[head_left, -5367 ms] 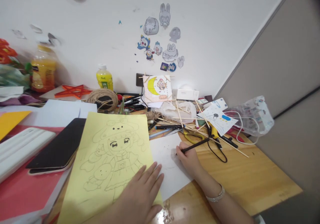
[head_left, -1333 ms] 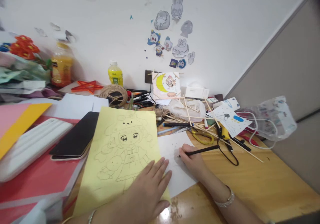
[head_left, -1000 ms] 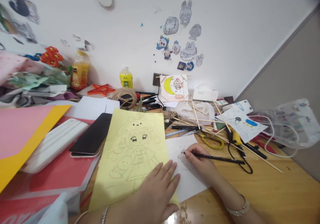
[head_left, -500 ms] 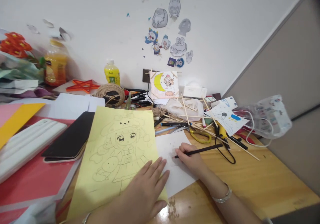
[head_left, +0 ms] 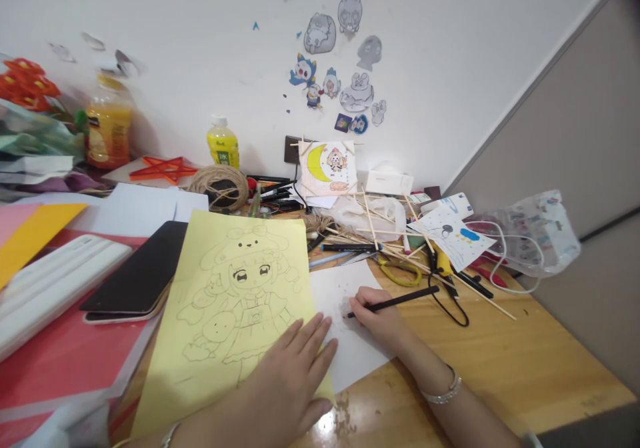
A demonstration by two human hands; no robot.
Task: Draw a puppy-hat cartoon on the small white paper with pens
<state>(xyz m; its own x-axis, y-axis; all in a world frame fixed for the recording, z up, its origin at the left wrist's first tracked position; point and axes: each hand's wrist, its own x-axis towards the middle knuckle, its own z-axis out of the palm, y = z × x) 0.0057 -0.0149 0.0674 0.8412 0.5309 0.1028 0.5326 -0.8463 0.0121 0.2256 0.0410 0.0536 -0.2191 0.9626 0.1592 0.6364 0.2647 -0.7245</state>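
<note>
My left hand [head_left: 295, 378] lies flat with fingers spread on the lower right part of a yellow sheet [head_left: 190, 381], its fingertips reaching the edge of the white paper. On the yellow sheet is a line drawing of a cartoon girl in a hat and dress. My right hand [head_left: 377, 318] rests on a sheet of white paper [head_left: 350, 361] and grips a black pencil [head_left: 400, 299]. The pencil's tip is at the paper, near faint marks too small to make out. A bracelet circles my right wrist.
Left of the yellow sheet lie a black phone [head_left: 140, 271] and a long white case [head_left: 55, 295]. Behind are a twine roll [head_left: 220, 188], a yellow bottle [head_left: 223, 143] and a small moon picture [head_left: 327, 168]. Thin sticks, yellow-handled scissors [head_left: 400, 275] and a clear bag [head_left: 540, 235] crowd the back right.
The pencil's back end has shifted slightly left and up with my right hand. My left hand keeps its place on the yellow sheet. The whole view has shifted very slightly.
</note>
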